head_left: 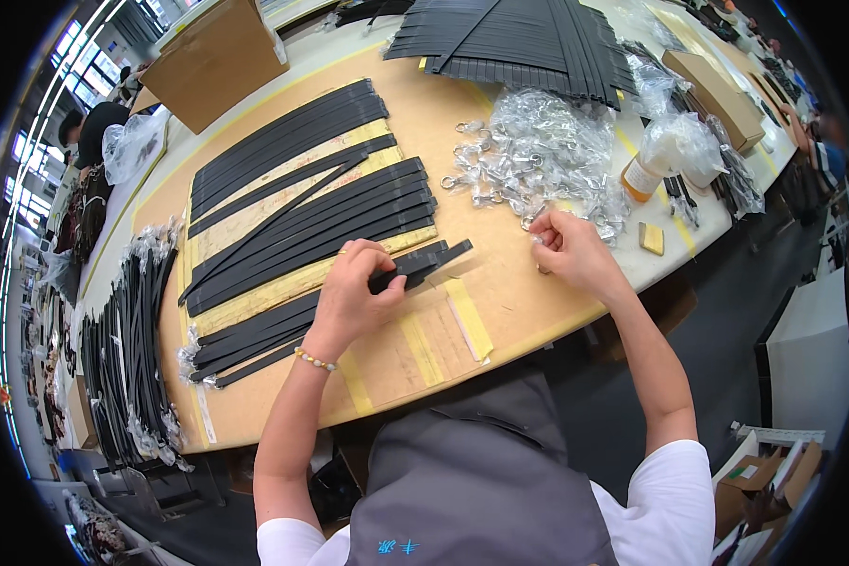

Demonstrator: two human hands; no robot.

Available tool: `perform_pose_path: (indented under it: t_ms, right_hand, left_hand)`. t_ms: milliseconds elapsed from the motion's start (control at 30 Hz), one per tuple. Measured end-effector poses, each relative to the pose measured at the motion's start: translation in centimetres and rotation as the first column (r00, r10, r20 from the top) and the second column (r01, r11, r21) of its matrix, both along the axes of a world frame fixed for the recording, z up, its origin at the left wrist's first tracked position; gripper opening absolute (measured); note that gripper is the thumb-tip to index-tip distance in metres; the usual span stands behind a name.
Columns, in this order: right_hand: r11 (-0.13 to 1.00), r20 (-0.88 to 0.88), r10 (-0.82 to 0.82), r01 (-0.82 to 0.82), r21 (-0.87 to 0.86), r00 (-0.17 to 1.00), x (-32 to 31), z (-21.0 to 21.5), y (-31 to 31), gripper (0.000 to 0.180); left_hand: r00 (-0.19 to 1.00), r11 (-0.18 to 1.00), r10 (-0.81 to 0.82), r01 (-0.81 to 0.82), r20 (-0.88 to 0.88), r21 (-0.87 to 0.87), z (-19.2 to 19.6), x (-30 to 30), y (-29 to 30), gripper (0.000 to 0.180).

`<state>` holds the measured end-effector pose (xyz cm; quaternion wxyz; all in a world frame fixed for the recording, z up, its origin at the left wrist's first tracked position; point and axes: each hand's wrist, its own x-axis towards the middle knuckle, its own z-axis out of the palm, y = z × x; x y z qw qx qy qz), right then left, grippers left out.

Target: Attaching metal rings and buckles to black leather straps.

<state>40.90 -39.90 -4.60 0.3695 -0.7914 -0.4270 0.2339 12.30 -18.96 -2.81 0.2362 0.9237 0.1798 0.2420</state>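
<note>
My left hand (354,288) is closed on the end of a black strap (455,252), thumb and fingers pinching it above the near row of straps. More flat black straps (264,325) lie under and beside that hand, their left ends wrapped in clear plastic. At the near edge of a heap of plastic-wrapped metal clasps (547,141), my right hand (571,250) is closed in a pinch. A small shiny metal clasp shows at its fingertips, mostly hidden by them. The two hands are apart.
Black straps (321,208) lie in rows on a yellow-taped board; a larger stack (528,47) is at the back. Finished-looking straps (127,358) hang over the left edge. A bottle (643,174), a yellow block (651,238) and cardboard boxes (212,66) stand around the table.
</note>
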Motion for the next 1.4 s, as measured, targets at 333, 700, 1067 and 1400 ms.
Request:
perform_pose_path:
  t_ms: [333,700,1067,1400]
  right_hand:
    - [0.876,-0.87,0.386,0.176,0.45,0.306,-5.1,-0.7,2.2,0.022]
    - [0.949,-0.844,0.172,0.145,0.281,0.508,-8.3,-2.6,5.8,0.017]
    - [0.947,-0.517,0.2,-0.03,0.319,0.832,-9.0,-3.2,6.1,0.018]
    - [0.904,-0.617,0.207,0.092,0.417,0.76,-9.0,-2.1,5.4,0.023]
  left_hand:
    - [0.998,0.948,0.053,-0.045,0.017,-0.316,-0.1,-0.7,-1.1,0.027]
    - [0.997,0.998,-0.021,0.016,-0.08,-0.066,-0.5,-1.2,-2.1,0.023]
    - [0.997,0.998,0.026,-0.029,-0.076,-0.049,-0.4,-1.6,-2.9,0.022]
    - [0.991,0.793,0.074,0.01,0.113,-0.61,0.5,-3.5,-3.2,0.018]
